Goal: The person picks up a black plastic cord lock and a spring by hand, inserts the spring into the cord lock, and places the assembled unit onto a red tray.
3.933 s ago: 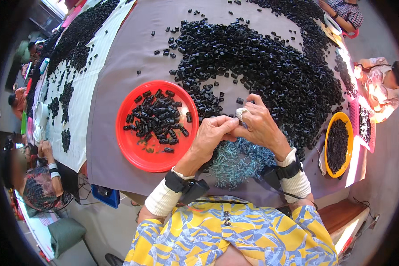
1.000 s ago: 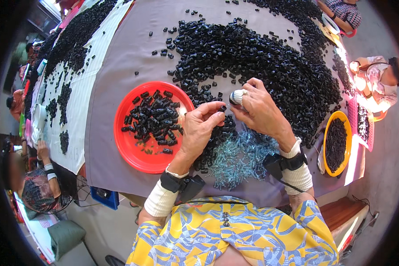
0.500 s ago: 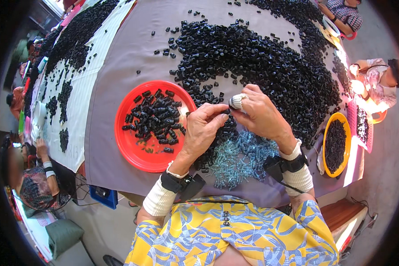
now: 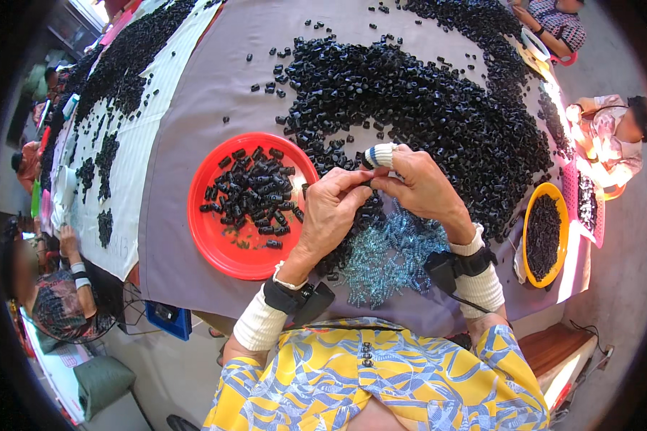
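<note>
My left hand (image 4: pixel 332 210) and my right hand (image 4: pixel 418 185) meet over the table, fingertips pinched together. Between them is a small black plastic piece (image 4: pixel 367 183), mostly covered by the fingers; both hands grip it. A white knitted cover wraps one finger of my right hand. Just below my hands lies a heap of small metal springs (image 4: pixel 381 262). Left of my left hand stands a red round tray (image 4: pixel 207 241) holding many black cylindrical pieces (image 4: pixel 255 190). Beyond my hands spreads a large pile of loose black plastic parts (image 4: pixel 424 100).
At the right, a yellow basin (image 4: pixel 559 248) holds slim black parts, near a pink basket (image 4: pixel 572 190). Another table (image 4: pixel 133 165) with black parts stands at the left. People sit working at both sides. A blue crate (image 4: pixel 167 321) is below the table's front edge.
My right hand has rolled a little, its covered finger now lying over the fingertips of my left hand. My left hand has hardly moved.
</note>
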A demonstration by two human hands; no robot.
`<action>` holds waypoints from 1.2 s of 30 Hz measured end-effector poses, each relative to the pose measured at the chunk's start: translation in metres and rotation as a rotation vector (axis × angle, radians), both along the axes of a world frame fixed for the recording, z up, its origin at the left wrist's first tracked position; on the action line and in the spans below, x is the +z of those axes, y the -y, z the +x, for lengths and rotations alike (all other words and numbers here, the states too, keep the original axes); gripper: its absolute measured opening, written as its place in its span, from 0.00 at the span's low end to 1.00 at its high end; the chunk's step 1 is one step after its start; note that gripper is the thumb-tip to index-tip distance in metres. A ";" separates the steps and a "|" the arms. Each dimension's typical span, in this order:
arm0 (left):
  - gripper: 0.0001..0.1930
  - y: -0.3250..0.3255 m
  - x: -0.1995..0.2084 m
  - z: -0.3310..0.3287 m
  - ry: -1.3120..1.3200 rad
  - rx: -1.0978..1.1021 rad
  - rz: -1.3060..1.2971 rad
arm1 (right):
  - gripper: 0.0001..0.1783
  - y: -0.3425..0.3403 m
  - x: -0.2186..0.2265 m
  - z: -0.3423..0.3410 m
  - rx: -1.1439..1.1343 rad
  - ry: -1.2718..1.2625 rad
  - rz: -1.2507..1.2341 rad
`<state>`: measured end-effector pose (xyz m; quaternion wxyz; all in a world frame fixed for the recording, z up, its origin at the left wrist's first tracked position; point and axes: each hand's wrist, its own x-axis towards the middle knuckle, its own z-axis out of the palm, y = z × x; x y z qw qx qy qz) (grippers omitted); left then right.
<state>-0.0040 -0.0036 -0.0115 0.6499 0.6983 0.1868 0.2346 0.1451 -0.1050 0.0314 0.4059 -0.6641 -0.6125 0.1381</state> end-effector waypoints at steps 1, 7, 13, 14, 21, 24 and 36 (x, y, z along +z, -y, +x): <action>0.10 0.000 0.002 0.000 -0.002 0.010 0.024 | 0.09 -0.002 0.001 0.000 0.007 0.011 0.008; 0.10 0.002 0.009 0.000 0.026 0.029 -0.114 | 0.12 -0.007 -0.004 0.008 0.004 -0.336 -0.136; 0.11 -0.003 0.014 -0.002 0.062 -0.016 -0.369 | 0.14 -0.006 -0.013 0.018 -0.048 -0.348 -0.058; 0.11 -0.005 0.014 -0.002 0.062 -0.014 -0.369 | 0.13 -0.007 -0.015 0.019 -0.073 -0.215 0.015; 0.11 -0.010 0.006 -0.004 0.065 0.034 -0.442 | 0.05 0.009 -0.050 0.013 -0.064 0.614 -0.275; 0.11 -0.009 0.007 -0.003 0.055 0.023 -0.486 | 0.05 0.012 -0.053 0.008 -0.064 0.759 -0.296; 0.11 -0.005 0.009 0.009 0.149 -0.046 -0.679 | 0.12 0.008 -0.009 0.001 -0.207 -0.143 0.122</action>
